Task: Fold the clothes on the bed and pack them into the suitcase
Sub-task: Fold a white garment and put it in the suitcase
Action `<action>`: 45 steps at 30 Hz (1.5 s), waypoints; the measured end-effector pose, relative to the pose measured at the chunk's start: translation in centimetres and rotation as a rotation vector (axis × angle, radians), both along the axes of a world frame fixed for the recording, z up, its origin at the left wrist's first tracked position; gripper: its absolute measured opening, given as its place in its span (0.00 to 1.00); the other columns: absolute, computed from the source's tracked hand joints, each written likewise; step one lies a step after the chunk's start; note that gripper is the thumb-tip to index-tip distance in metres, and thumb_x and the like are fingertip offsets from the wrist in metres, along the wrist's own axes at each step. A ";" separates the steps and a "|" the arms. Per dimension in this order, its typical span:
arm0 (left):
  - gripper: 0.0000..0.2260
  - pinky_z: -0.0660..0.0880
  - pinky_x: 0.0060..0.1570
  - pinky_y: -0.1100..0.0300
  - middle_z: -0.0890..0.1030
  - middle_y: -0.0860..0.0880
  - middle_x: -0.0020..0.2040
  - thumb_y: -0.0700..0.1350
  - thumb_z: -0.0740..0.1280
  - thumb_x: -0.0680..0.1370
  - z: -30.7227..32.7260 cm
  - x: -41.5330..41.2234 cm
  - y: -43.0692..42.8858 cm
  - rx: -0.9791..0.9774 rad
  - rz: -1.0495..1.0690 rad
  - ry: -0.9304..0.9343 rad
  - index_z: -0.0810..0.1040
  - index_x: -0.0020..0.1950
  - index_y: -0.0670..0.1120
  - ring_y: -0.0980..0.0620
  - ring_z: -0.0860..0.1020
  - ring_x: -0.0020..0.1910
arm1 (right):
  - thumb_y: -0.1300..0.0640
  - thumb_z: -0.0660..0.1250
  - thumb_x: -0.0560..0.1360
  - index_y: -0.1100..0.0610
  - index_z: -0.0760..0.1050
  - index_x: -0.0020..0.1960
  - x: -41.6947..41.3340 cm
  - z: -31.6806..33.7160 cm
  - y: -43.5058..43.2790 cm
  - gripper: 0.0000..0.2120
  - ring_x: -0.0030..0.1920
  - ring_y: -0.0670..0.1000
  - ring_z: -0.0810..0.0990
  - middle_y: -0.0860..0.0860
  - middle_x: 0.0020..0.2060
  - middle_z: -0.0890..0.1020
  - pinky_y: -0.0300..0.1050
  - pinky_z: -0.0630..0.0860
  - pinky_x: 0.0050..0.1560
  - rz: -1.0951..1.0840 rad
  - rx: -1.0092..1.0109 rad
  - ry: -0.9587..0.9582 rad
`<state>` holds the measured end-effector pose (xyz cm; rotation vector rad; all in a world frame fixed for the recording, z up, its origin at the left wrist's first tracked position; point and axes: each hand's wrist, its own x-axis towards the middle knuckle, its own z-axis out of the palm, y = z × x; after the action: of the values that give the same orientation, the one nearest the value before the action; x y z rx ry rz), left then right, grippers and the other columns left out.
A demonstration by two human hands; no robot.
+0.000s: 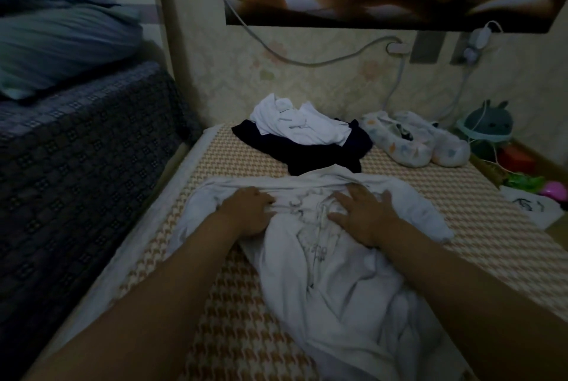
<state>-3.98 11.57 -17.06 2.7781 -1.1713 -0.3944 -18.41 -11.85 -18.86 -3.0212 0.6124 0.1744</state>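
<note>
A white printed T-shirt point(325, 273) lies spread and wrinkled on the houndstooth-patterned bed point(445, 205), its neck toward the wall. My left hand point(249, 211) rests on the shirt's upper left part, with the fingertips curled into the cloth. My right hand point(362, 214) lies flat with spread fingers on the upper right part. Behind the shirt a dark navy garment point(310, 151) lies crumpled, and a white garment point(298, 125) is heaped on top of it. No suitcase is in view.
A higher bed with a dark patterned cover point(76, 150) and blue pillows point(58, 42) stands at the left. Two pale printed bundles point(415, 141) lie at the back right. A plush toy point(485, 125), cables point(307, 61) and small items crowd the right corner.
</note>
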 end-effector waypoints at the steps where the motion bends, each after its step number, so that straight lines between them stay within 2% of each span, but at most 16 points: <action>1: 0.24 0.54 0.74 0.50 0.55 0.44 0.78 0.56 0.55 0.82 -0.1 -0.2 0.1 0.015 0.001 0.010 0.59 0.77 0.52 0.43 0.56 0.76 | 0.34 0.48 0.79 0.44 0.48 0.79 -0.1 0.2 0.2 0.32 0.78 0.50 0.43 0.50 0.79 0.45 0.67 0.37 0.72 0.020 -0.017 -0.021; 5: 0.21 0.58 0.71 0.51 0.62 0.42 0.75 0.49 0.52 0.84 0.7 -1.9 0.5 -0.011 -0.017 -0.038 0.59 0.77 0.46 0.41 0.61 0.74 | 0.46 0.62 0.78 0.49 0.63 0.74 -1.7 1.8 2.3 0.26 0.75 0.52 0.57 0.53 0.75 0.61 0.52 0.53 0.74 0.114 0.100 -0.226; 8: 0.18 0.67 0.63 0.48 0.68 0.43 0.67 0.45 0.57 0.81 2.2 -4.6 1.4 -0.056 -0.059 -0.166 0.67 0.71 0.46 0.40 0.66 0.67 | 0.50 0.67 0.75 0.49 0.77 0.50 -4.2 4.2 4.8 0.05 0.55 0.50 0.75 0.48 0.51 0.77 0.44 0.71 0.59 0.186 0.273 -0.343; 11: 0.08 0.67 0.44 0.56 0.69 0.49 0.48 0.38 0.63 0.76 3.2 -8.1 2.8 -0.187 -0.112 -0.200 0.70 0.50 0.50 0.48 0.70 0.51 | 0.40 0.69 0.72 0.50 0.71 0.32 -7.0 6.7 7.1 0.18 0.37 0.46 0.75 0.45 0.33 0.76 0.42 0.74 0.44 0.175 0.453 -0.143; 14: 0.15 0.60 0.34 0.58 0.65 0.53 0.38 0.36 0.64 0.72 3.3 -11.3 3.8 -0.205 -0.252 -0.048 0.61 0.38 0.53 0.53 0.65 0.37 | 0.27 0.70 0.61 0.51 0.73 0.35 -9.4 7.7 8.6 0.27 0.36 0.47 0.74 0.49 0.33 0.75 0.43 0.72 0.40 0.178 0.523 0.091; 16: 0.12 0.67 0.37 0.56 0.69 0.51 0.43 0.39 0.68 0.71 3.4 -13.0 4.0 -0.145 -0.323 -0.003 0.67 0.42 0.52 0.51 0.67 0.39 | 0.34 0.74 0.65 0.54 0.76 0.36 -11.0 7.4 9.1 0.23 0.35 0.45 0.75 0.49 0.33 0.77 0.40 0.73 0.39 0.245 0.480 0.110; 20: 0.30 0.70 0.57 0.51 0.66 0.51 0.61 0.58 0.71 0.68 2.7 -14.9 4.1 0.034 -0.391 -0.051 0.68 0.67 0.54 0.48 0.66 0.58 | 0.50 0.67 0.77 0.59 0.78 0.43 -12.8 6.7 8.7 0.12 0.40 0.47 0.76 0.51 0.39 0.79 0.41 0.73 0.44 0.185 0.565 -0.138; 25: 0.09 0.71 0.48 0.60 0.81 0.47 0.53 0.44 0.65 0.78 4.2 -15.9 4.0 -0.308 -0.344 0.019 0.82 0.54 0.44 0.49 0.78 0.49 | 0.56 0.59 0.82 0.59 0.72 0.47 -14.2 7.2 7.1 0.08 0.43 0.51 0.75 0.50 0.41 0.76 0.35 0.66 0.35 -0.111 0.595 -0.602; 29: 0.13 0.70 0.59 0.60 0.78 0.51 0.58 0.47 0.63 0.75 6.3 -14.4 5.3 -0.541 -0.267 0.048 0.77 0.59 0.50 0.52 0.75 0.56 | 0.52 0.54 0.83 0.54 0.68 0.51 -15.7 8.4 5.4 0.08 0.36 0.52 0.73 0.50 0.37 0.75 0.45 0.64 0.32 -0.254 0.257 -0.767; 33: 0.12 0.68 0.61 0.60 0.79 0.48 0.59 0.36 0.66 0.77 7.8 -11.6 7.5 -0.534 -0.060 -0.030 0.81 0.58 0.45 0.49 0.75 0.59 | 0.53 0.56 0.82 0.54 0.72 0.49 -16.2 8.1 4.1 0.08 0.38 0.52 0.74 0.52 0.40 0.77 0.46 0.66 0.36 -0.265 -0.001 -0.682; 36: 0.10 0.71 0.60 0.57 0.79 0.45 0.58 0.38 0.64 0.77 7.1 -10.6 8.8 -0.166 0.138 -0.002 0.83 0.55 0.43 0.44 0.76 0.58 | 0.58 0.64 0.75 0.51 0.75 0.52 -16.2 6.5 4.3 0.07 0.51 0.55 0.72 0.53 0.50 0.75 0.48 0.64 0.46 -0.196 -0.171 -0.434; 38: 0.10 0.74 0.55 0.56 0.80 0.48 0.56 0.40 0.63 0.78 6.2 -11.4 9.1 0.027 0.059 -0.137 0.84 0.53 0.48 0.46 0.77 0.54 | 0.60 0.66 0.72 0.53 0.75 0.51 -15.7 6.4 5.2 0.09 0.51 0.57 0.73 0.53 0.48 0.74 0.47 0.63 0.44 -0.118 -0.135 -0.515; 40: 0.10 0.74 0.53 0.57 0.80 0.50 0.54 0.40 0.63 0.78 6.1 -12.3 8.7 -0.082 -0.038 -0.120 0.81 0.46 0.53 0.49 0.77 0.50 | 0.50 0.66 0.75 0.54 0.74 0.43 -15.0 7.5 6.8 0.08 0.42 0.53 0.76 0.50 0.39 0.74 0.45 0.65 0.36 -0.084 0.089 -0.578; 42: 0.10 0.75 0.50 0.56 0.80 0.50 0.49 0.41 0.63 0.76 6.3 -13.6 7.6 -0.240 -0.154 0.025 0.76 0.41 0.55 0.50 0.76 0.46 | 0.32 0.62 0.72 0.53 0.70 0.37 -14.4 8.6 8.5 0.23 0.36 0.49 0.74 0.48 0.33 0.73 0.43 0.67 0.34 -0.058 0.241 -0.283; 44: 0.03 0.75 0.52 0.53 0.79 0.52 0.50 0.47 0.65 0.75 5.9 -15.2 6.4 -0.226 -0.274 0.162 0.78 0.47 0.54 0.51 0.76 0.47 | 0.25 0.65 0.64 0.54 0.73 0.49 -14.1 8.6 9.7 0.32 0.45 0.50 0.77 0.51 0.45 0.78 0.43 0.73 0.44 -0.003 0.136 0.070; 45: 0.09 0.74 0.55 0.53 0.78 0.53 0.54 0.53 0.67 0.75 5.4 -16.0 5.8 -0.143 -0.329 0.145 0.77 0.54 0.55 0.52 0.75 0.51 | 0.30 0.69 0.64 0.54 0.72 0.57 -14.0 8.1 9.8 0.33 0.51 0.52 0.77 0.52 0.52 0.77 0.44 0.73 0.50 0.037 0.063 0.156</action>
<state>-19.93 17.35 -11.68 2.3940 -1.5549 -0.5069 -32.44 -2.06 -10.80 -2.9793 0.5499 0.4263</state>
